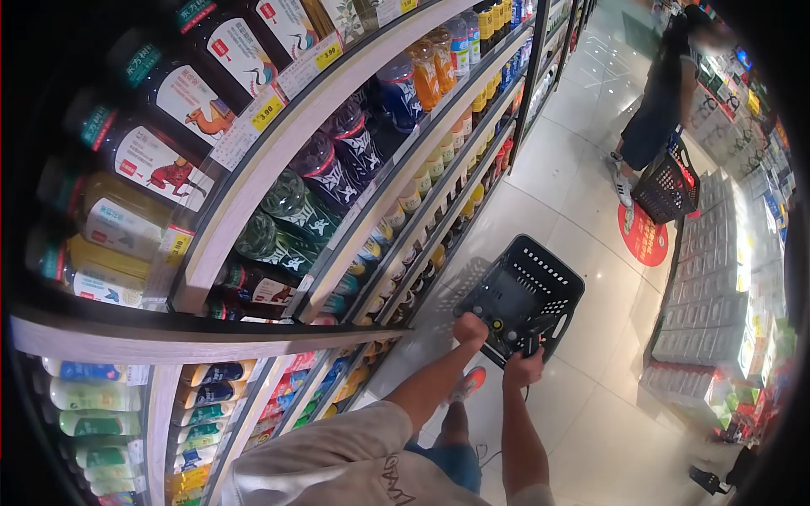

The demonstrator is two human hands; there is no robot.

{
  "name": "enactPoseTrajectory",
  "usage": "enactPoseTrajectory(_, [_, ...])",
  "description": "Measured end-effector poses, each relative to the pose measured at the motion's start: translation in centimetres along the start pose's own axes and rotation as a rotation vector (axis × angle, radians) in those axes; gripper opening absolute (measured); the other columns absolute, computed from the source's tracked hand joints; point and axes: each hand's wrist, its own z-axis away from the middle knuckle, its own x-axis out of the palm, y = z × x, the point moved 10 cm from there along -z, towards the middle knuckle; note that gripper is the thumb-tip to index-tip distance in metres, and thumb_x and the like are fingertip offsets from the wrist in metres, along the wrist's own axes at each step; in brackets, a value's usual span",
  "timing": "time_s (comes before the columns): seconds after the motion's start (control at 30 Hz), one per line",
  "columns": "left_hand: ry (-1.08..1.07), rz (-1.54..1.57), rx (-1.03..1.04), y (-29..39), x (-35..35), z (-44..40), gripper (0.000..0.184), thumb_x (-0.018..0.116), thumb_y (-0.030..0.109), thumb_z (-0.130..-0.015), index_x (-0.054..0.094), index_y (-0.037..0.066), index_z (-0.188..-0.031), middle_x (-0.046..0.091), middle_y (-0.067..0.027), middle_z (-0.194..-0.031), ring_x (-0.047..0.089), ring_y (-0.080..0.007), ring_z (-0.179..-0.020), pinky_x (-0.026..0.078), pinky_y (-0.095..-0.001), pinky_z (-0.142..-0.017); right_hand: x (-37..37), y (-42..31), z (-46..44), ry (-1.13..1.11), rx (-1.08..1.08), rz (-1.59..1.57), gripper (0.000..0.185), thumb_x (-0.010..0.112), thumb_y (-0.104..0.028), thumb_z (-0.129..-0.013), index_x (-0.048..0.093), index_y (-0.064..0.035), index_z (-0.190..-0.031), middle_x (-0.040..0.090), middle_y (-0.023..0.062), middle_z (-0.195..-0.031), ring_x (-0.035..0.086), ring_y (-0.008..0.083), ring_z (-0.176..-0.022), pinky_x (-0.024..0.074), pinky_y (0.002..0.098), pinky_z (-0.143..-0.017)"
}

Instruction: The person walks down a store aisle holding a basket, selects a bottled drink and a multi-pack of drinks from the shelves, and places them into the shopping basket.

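A black shopping basket (564,285) with perforated sides hangs in front of me over the tiled floor. My right hand (525,368) is closed around a black handle at the basket's near right side. At its near left edge, my left hand (471,327) is curled into a fist; what lies inside those fingers is hidden. Between the two hands, several dark items with round ends lie in the basket, one with a yellow ring (498,325). They are too small and dark to name.
Shelves of bottled drinks (304,185) rise on my left, with yellow price tags (268,112). Ahead on the right, a person (658,93) stands beside another black basket (669,181). A red floor sticker (645,236) lies near stacked white packages (700,312) along the right.
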Motion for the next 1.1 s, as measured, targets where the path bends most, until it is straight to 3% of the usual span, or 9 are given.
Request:
enactPoseTrajectory(0.1, [0.022, -0.003, -0.038, -0.3, 0.4, -0.3, 0.01, 0.067, 0.014, -0.072, 0.07, 0.006, -0.078, 0.068, -0.0159, -0.085, 0.066, -0.0319, -0.086, 0.053, -0.0391, -0.076, 0.6, -0.1, -0.7, -0.153, 0.051, 0.003, 0.04, 0.059, -0.011, -0.066, 0.055, -0.0077, -0.105, 0.061, 0.0159, -0.085, 0.057, 0.0372, -0.085, 0.0424, 0.0504, -0.074])
enactPoseTrajectory(0.2, [0.045, -0.036, 0.011, -0.3, 1.2, -0.9, 0.009, 0.062, 0.014, -0.074, 0.071, 0.014, -0.072, 0.069, -0.0114, -0.08, 0.067, -0.0311, -0.08, 0.053, -0.0395, -0.075, 0.6, -0.1, -0.9, -0.128, 0.052, 0.036, 0.034, 0.059, -0.013, -0.066, 0.056, -0.0086, -0.1, 0.062, 0.0155, -0.08, 0.059, 0.0382, -0.08, 0.0439, 0.0504, -0.072])
enactPoseTrajectory(0.4, [0.054, -0.062, -0.029, 0.5, -0.3, -0.2, 0.01, 0.061, 0.014, -0.076, 0.071, 0.011, -0.074, 0.068, -0.0158, -0.081, 0.067, -0.0334, -0.083, 0.053, -0.0395, -0.076, 1.0, 0.0, -1.0, -0.18, 0.107, 0.053, 0.033, 0.06, -0.015, -0.067, 0.058, -0.0082, -0.099, 0.064, 0.0152, -0.084, 0.061, 0.0371, -0.083, 0.046, 0.0506, -0.072])
enactPoseTrajectory(0.47, [0.011, -0.013, -0.034, 0.5, 0.0, -0.3, 0.012, 0.063, 0.013, -0.074, 0.069, 0.004, -0.079, 0.068, -0.0182, -0.085, 0.066, -0.034, -0.086, 0.053, -0.0404, -0.077, 0.8, 0.0, -1.1, -0.21, 0.127, 0.043, 0.032, 0.06, -0.016, -0.067, 0.058, -0.0077, -0.097, 0.065, 0.0157, -0.084, 0.061, 0.0372, -0.083, 0.0466, 0.0503, -0.073])
enactPoseTrajectory(0.8, [0.027, -0.034, -0.032, 1.6, -1.3, 0.7, 0.013, 0.063, 0.012, -0.073, 0.069, 0.004, -0.081, 0.068, -0.0189, -0.086, 0.066, -0.0342, -0.087, 0.052, -0.0406, -0.079, 0.5, -0.3, -1.4, -0.301, 0.172, -0.013, 0.031, 0.059, -0.016, -0.066, 0.059, -0.0016, -0.094, 0.065, 0.0205, -0.088, 0.062, 0.04, -0.085, 0.0485, 0.0483, -0.076])
enactPoseTrajectory(1.1, [-0.018, -0.058, -0.029, 2.2, -0.4, 0.0, 0.015, 0.062, 0.011, -0.072, 0.069, 0.003, -0.083, 0.067, -0.0196, -0.088, 0.065, -0.0342, -0.088, 0.052, -0.0414, -0.079, 0.3, -0.6, -2.3, -0.273, 0.204, -0.013, 0.028, 0.06, -0.016, -0.065, 0.059, -0.0038, -0.09, 0.065, 0.0183, -0.087, 0.062, 0.0387, -0.085, 0.048, 0.0484, -0.078])
